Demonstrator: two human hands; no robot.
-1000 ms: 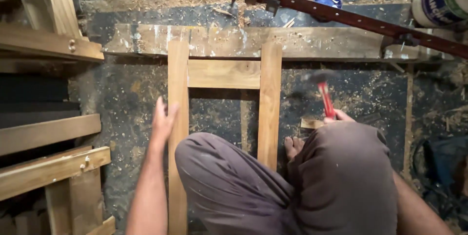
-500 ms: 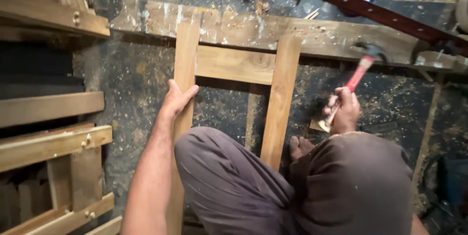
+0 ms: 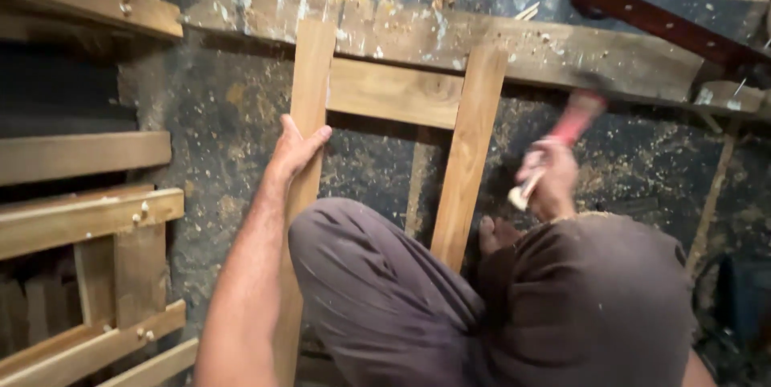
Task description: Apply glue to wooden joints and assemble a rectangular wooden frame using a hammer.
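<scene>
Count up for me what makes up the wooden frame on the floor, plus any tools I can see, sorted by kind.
Long upright slats: 2, the left slat under the left hand and the right slat.
Short crosspieces between them: 1, the crosspiece.
Hammers: 1, the red-handled hammer, blurred, in the right hand.
Long red metal bars: 1, the red bar.
Total: 5.

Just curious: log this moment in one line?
left hand: steadies wooden frame | right hand: grips red-handled hammer, raised, blurred
</scene>
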